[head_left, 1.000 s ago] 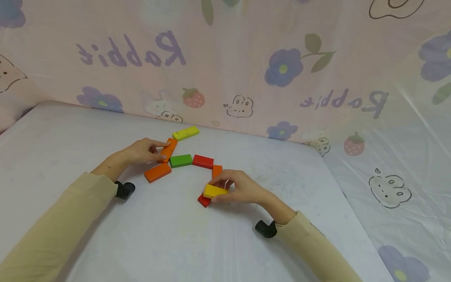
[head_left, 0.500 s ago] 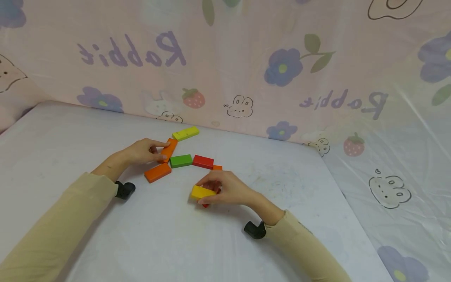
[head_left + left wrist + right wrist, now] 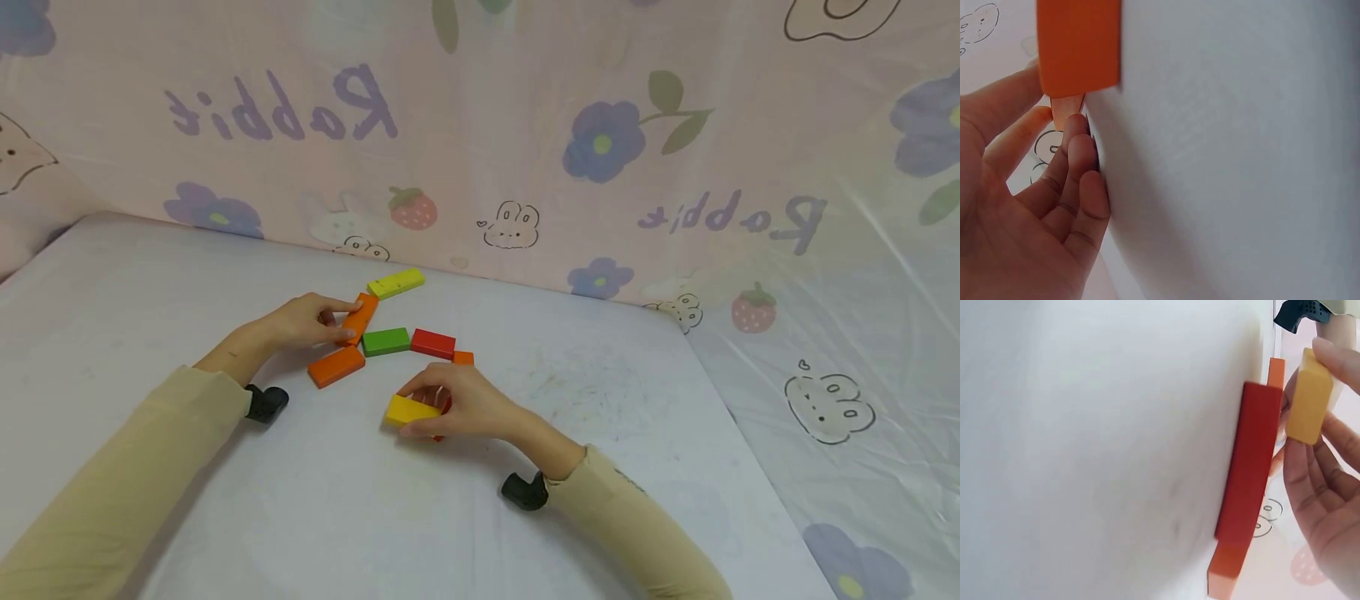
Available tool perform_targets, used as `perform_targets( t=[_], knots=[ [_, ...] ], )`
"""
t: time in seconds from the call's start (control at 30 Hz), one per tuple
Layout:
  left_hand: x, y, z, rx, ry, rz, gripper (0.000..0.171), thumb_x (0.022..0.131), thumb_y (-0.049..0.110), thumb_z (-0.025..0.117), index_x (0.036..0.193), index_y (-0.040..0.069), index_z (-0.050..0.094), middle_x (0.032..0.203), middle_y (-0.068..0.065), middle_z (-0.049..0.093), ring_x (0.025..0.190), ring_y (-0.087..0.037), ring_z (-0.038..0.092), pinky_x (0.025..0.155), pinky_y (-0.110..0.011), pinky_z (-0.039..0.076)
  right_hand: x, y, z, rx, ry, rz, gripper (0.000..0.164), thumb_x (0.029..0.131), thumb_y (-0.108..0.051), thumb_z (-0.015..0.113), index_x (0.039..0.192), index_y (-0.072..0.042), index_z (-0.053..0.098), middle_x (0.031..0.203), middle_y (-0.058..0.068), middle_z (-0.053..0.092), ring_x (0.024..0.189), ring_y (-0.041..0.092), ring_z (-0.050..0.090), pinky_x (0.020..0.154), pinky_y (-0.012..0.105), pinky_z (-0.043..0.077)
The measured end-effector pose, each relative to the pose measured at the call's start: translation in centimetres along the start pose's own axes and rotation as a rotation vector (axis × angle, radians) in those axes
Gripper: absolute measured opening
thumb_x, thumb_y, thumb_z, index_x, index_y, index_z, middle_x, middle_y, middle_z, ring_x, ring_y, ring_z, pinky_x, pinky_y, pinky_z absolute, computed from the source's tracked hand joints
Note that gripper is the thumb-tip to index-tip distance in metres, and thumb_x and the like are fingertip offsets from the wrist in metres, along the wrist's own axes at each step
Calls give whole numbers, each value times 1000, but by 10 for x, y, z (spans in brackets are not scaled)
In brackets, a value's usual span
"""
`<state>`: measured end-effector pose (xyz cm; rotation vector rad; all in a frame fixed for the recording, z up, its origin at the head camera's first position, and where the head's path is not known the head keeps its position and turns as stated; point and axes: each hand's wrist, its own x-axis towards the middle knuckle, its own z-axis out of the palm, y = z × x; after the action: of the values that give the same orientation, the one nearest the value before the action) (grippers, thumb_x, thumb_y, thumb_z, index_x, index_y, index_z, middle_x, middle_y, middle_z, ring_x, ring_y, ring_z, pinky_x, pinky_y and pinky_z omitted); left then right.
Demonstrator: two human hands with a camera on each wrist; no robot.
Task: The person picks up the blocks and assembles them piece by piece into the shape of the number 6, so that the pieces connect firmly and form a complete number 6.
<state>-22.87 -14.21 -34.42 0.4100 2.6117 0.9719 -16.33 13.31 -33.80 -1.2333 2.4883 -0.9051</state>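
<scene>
My left hand (image 3: 303, 321) pinches an orange block (image 3: 362, 313) between thumb and fingers, and the block lies flat on the table. Another orange block (image 3: 336, 367) sits just in front of it; in the left wrist view this orange block (image 3: 1079, 47) looms large. Thumb and fingertips of my right hand (image 3: 472, 404) grip a yellow block (image 3: 405, 410), held over the table. Behind that hand a red block (image 3: 439, 437) is mostly hidden in the head view; the right wrist view shows the red block (image 3: 1250, 462) more fully, beside the yellow block (image 3: 1310, 400).
A green block (image 3: 386, 342) and a second red block (image 3: 432, 343) join the row between the hands, with a partly covered orange block (image 3: 463, 357) at its right end. Farther back lies a yellow-green block (image 3: 396, 283). A printed curtain (image 3: 465, 125) borders the white table (image 3: 315, 517).
My right hand has carried the yellow block leftward, passing over the red block and covering more of the right-end orange block. The left hand stays on its orange block.
</scene>
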Motion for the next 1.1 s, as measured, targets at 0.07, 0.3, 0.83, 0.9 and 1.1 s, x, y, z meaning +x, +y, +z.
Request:
perform_targets(
  t=[0.07, 0.3, 0.83, 0.9, 1.1],
  knots=[
    [0, 0, 0, 3, 0, 5, 60, 93, 29, 62, 144, 5, 41, 96, -17, 54, 88, -28, 47, 72, -33, 38, 2, -1, 1, -3, 5, 5, 39, 77, -22, 82, 111, -8, 68, 88, -2, 63, 77, 8, 54, 67, 23, 51],
    [0, 0, 0, 0, 7, 17, 59, 93, 28, 63, 143, 5, 42, 95, -16, 54, 86, -27, 47, 71, -32, 38, 8, -5, 5, -28, 13, 25, 38, 76, -20, 82, 110, -8, 69, 89, -1, 64, 78, 10, 55, 69, 22, 52],
    [2, -1, -1, -1, -2, 2, 61, 93, 29, 63, 143, 4, 41, 94, -16, 54, 85, -27, 47, 68, -30, 38, 26, -16, 14, -151, -58, 108, 36, 79, -27, 79, 109, -9, 69, 90, 0, 64, 82, 11, 54, 71, 14, 43],
    [2, -1, -1, 3, -5, 1, 61, 93, 30, 63, 143, 4, 41, 95, -17, 54, 85, -27, 47, 69, -30, 38, 26, -15, 15, -155, -75, 133, 36, 80, -27, 79, 109, -9, 69, 90, 0, 64, 82, 10, 54, 71, 14, 42],
    [2, -1, -1, 8, -9, -13, 61, 93, 30, 62, 144, 5, 41, 98, -18, 54, 87, -28, 47, 70, -31, 39, 27, -13, 15, -165, -105, 176, 39, 79, -29, 79, 111, -9, 68, 88, -2, 62, 79, 9, 52, 69, 15, 42]
  ],
)
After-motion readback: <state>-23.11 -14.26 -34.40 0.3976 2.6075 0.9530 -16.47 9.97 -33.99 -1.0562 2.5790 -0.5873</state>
